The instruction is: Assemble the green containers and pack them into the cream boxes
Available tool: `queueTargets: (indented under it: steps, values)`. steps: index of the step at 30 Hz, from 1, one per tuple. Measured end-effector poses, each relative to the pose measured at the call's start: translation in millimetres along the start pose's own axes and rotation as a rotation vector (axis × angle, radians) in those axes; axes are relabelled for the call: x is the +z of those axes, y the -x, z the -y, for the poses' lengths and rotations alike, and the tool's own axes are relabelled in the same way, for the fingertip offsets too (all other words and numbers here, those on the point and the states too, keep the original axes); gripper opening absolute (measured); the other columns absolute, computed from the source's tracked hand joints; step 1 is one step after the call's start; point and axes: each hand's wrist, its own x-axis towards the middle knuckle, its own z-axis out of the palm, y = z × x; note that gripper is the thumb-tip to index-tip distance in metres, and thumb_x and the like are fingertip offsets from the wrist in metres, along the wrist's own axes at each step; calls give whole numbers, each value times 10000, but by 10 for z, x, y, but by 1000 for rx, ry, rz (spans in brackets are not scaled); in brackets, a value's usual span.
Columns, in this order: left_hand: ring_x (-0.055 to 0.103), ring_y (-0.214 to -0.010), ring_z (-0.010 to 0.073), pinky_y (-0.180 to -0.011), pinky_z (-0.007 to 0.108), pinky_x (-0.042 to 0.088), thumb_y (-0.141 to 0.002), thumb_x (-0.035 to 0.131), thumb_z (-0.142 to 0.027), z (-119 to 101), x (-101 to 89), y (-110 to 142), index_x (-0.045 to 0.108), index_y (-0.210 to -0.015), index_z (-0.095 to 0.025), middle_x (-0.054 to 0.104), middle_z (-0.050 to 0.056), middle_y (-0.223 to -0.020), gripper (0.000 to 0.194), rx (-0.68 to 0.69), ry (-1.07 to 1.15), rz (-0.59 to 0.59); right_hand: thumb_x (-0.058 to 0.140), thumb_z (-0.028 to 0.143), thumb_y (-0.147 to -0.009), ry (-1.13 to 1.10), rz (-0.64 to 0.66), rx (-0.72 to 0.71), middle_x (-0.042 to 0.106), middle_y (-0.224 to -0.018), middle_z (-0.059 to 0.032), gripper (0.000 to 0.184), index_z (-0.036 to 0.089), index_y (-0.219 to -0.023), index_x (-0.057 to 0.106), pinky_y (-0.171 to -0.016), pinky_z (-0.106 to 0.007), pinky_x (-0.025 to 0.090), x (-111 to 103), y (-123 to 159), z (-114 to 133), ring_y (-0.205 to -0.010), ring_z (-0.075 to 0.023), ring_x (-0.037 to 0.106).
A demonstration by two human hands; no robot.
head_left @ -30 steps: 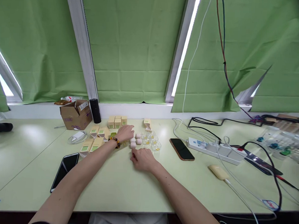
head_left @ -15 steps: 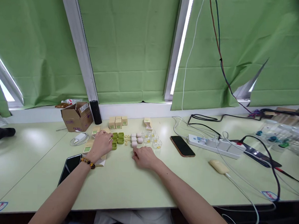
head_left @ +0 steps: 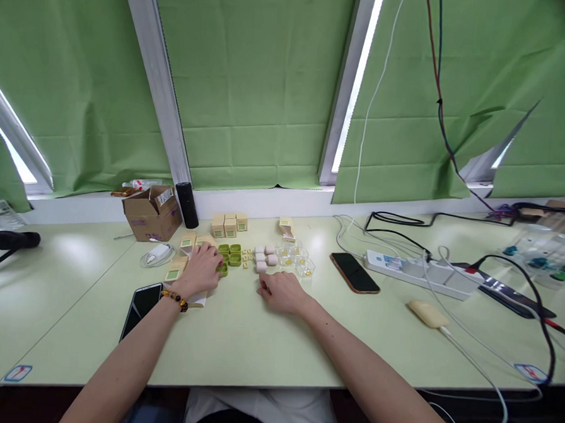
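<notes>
My left hand (head_left: 202,268) is curled, its fingertips at the edge of a small green box (head_left: 223,270), whose left side they cover. More green boxes (head_left: 234,259) stand just beyond, in a close group. To their right lie several tiny yellow pieces (head_left: 246,257). My right hand (head_left: 281,291) rests on the table, fingers folded in, the bent index fingertip close to the nearest pale pink block (head_left: 261,267); whether they touch I cannot tell. Several more pale blocks (head_left: 272,260) sit behind. Clear cups (head_left: 305,267) with yellow bits stand right of them.
Cream cartons (head_left: 230,228) stand at the back, with others (head_left: 176,268) beside my left hand. A dark phone (head_left: 141,305) lies under my left forearm; another (head_left: 355,273) lies right. A power strip (head_left: 421,272), cables, a cardboard box (head_left: 152,214) and a black cylinder (head_left: 187,205) are around.
The whole view has shifted a little as my head moved. My left fingertips have moved slightly right, over the edge of the near green box. My right hand stays by the pale blocks.
</notes>
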Motion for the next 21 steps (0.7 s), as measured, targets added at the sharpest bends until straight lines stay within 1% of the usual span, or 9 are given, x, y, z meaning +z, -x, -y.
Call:
queueTargets:
  steps: [3,6,8,10,12,14,17,19,21]
  values:
    - [542,-1124,348,-932,483,412,-850,708,-294,-40,-27,1,737,-811,-239,710,128,-1012,74,52,-50,14,523,373,-1035,-6,5,0,778,-976,-104,226,206,-1066,672,-732,-328,363,-10,2,6,-880,-272,713]
    - [585,-1001,337,-853,471,416,-851,650,-186,-66,-34,-4,700,-671,-227,694,132,-814,191,76,-99,41,519,361,-1032,-7,-1,-5,777,-956,-108,226,203,-1058,678,-728,-330,359,-25,8,14,-869,-275,712]
    - [611,-903,318,-818,459,420,-844,604,-128,-84,-30,-8,677,-621,-217,681,134,-753,251,62,-109,52,527,355,-1027,-6,0,-6,779,-951,-109,215,203,-1045,678,-723,-330,355,-29,10,26,-863,-273,712]
    - [629,-825,300,-803,452,429,-847,572,-108,-121,-28,-9,686,-628,-210,686,135,-747,267,48,-109,49,542,347,-1024,-24,-18,-1,785,-956,-101,196,208,-1051,677,-719,-325,349,-21,8,46,-868,-267,715]
    - [639,-777,285,-776,441,437,-851,545,-89,-188,-35,-1,705,-673,-209,698,128,-753,268,49,-108,30,553,348,-1030,-84,-80,10,794,-961,-79,194,224,-1125,668,-720,-314,346,2,-1,74,-889,-256,720]
    - [642,-757,276,-727,421,434,-845,523,-54,-290,-47,19,709,-721,-211,710,121,-768,273,64,-109,-6,573,356,-1033,-182,-167,21,800,-950,-48,263,244,-1265,623,-721,-301,348,35,-14,102,-905,-242,725]
    - [634,-733,260,-667,393,414,-855,501,-23,-479,-53,66,700,-771,-212,708,117,-779,287,120,-121,-63,627,356,-1016,-333,-274,24,790,-895,-5,462,255,-1447,496,-710,-284,366,85,-37,124,-863,-218,728]
    - [625,-717,247,-644,377,398,-885,481,-24,-598,-37,99,694,-793,-209,695,114,-771,297,173,-133,-102,648,336,-1006,-406,-316,14,776,-872,12,529,250,-1489,449,-713,-273,392,112,-50,120,-822,-200,724]
    - [616,-700,234,-627,369,380,-925,459,-37,-688,-9,125,679,-799,-205,679,104,-754,305,226,-136,-166,648,312,-1002,-452,-341,-7,764,-865,14,507,241,-1471,467,-725,-265,419,131,-60,105,-806,-189,716]
